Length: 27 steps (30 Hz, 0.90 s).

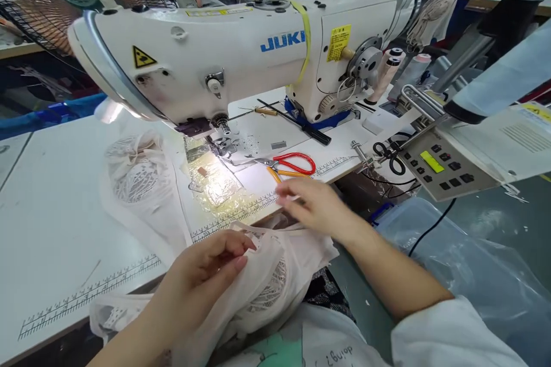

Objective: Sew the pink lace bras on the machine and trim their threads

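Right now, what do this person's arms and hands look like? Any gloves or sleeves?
No gloves, rings or watch show on the left hand or the right hand. A loose white sleeve covers the right arm above the elbow; the left forearm shows none.

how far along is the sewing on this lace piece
Early, it seems. One lace bundle already lies on the table left of the presser foot, possibly finished. In hand: the left hand pinches the lace fabric at the lap, the right hand hovers, blurred, near the scissors. Left: this fabric is not under the foot yet.
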Each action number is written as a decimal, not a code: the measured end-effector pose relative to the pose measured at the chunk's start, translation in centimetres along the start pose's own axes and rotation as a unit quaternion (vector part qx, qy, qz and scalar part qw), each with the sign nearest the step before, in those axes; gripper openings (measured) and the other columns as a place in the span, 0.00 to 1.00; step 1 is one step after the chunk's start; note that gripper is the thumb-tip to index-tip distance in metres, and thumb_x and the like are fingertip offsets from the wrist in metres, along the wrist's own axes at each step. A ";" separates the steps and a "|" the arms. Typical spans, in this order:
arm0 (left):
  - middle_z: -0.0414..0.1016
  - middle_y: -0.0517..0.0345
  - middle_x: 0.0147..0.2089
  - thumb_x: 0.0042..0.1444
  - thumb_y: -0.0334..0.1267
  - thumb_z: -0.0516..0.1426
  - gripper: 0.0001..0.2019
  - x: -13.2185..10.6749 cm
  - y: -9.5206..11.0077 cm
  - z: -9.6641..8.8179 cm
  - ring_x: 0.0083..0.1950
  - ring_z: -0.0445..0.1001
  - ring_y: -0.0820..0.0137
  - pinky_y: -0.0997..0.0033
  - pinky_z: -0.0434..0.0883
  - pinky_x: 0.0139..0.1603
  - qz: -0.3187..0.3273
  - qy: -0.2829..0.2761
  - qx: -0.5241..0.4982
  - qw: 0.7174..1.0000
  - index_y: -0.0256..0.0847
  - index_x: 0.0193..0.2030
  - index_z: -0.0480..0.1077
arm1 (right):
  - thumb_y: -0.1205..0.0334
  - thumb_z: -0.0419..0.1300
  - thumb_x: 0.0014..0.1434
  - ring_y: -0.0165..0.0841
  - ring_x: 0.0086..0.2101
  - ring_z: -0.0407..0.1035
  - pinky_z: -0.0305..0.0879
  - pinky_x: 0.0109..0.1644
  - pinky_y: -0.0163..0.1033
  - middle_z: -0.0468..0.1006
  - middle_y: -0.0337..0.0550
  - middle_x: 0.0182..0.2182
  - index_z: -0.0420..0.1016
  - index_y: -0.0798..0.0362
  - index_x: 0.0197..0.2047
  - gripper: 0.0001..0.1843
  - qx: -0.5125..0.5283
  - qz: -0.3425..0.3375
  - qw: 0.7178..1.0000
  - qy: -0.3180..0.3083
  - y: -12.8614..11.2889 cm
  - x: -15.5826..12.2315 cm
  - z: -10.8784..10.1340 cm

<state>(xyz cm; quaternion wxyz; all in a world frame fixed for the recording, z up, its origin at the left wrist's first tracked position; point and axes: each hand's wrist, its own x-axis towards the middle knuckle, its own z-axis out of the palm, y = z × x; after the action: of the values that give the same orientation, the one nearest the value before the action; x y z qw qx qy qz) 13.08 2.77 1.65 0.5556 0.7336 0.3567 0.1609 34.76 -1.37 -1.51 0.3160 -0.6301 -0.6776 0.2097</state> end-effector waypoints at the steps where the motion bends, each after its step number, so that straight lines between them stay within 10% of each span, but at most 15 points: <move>1: 0.77 0.53 0.36 0.52 0.39 0.59 0.05 -0.3 -0.1 -0.2 0.41 0.74 0.63 0.73 0.71 0.39 -0.019 0.014 -0.013 1.000 0.43 0.27 0.71 | 0.66 0.56 0.59 0.37 0.44 0.69 0.64 0.48 0.41 0.76 0.44 0.42 0.70 0.53 0.42 0.07 -0.116 0.015 0.993 -0.013 0.8 1.1 -0.8; 7: 0.76 0.56 0.35 0.51 0.42 0.62 0.06 -1.7 -1.5 -0.8 0.36 0.73 0.68 0.75 0.69 0.36 -0.057 0.062 -0.117 0.990 0.43 0.28 0.73 | 0.77 0.61 0.46 0.47 0.38 0.70 0.64 0.41 0.46 0.74 0.57 0.35 0.72 0.60 0.36 0.11 -0.223 0.066 0.971 -0.053 2.9 5.1 -1.7; 14: 0.76 0.56 0.35 0.51 0.42 0.62 0.08 -1.7 -1.8 -0.9 0.36 0.72 0.69 0.75 0.69 0.36 -0.050 0.062 -0.186 0.979 0.41 0.27 0.71 | 0.65 0.59 0.53 0.36 0.32 0.65 0.63 0.35 0.39 0.68 0.47 0.34 0.64 0.53 0.35 0.07 -0.144 0.026 0.989 -0.003 1.5 0.3 -1.6; 20: 0.76 0.55 0.35 0.50 0.41 0.62 0.08 -1.8 -1.6 -0.9 0.36 0.72 0.67 0.73 0.69 0.36 -0.038 0.061 -0.163 0.984 0.41 0.26 0.71 | 0.39 0.59 0.50 0.31 0.25 0.57 0.56 0.28 0.36 0.64 0.39 0.28 0.54 0.50 0.28 0.25 0.024 -0.054 0.976 -0.208 -0.8 -4.0 0.3; 27: 0.74 0.56 0.31 0.50 0.39 0.61 0.06 -1.8 -1.0 -0.9 0.35 0.71 0.68 0.73 0.69 0.36 -0.023 0.069 -0.131 0.989 0.41 0.25 0.70 | 0.41 0.66 0.43 0.34 0.27 0.61 0.55 0.29 0.37 0.68 0.41 0.29 0.58 0.50 0.28 0.26 -0.075 -0.028 0.967 -0.243 -1.4 -4.8 1.5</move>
<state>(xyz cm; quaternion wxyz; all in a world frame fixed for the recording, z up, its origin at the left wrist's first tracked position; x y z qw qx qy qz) 10.96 2.23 1.29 0.6243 0.6332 0.3872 0.2438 32.73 -6.04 -2.45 0.0994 -0.5632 -0.7652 0.2957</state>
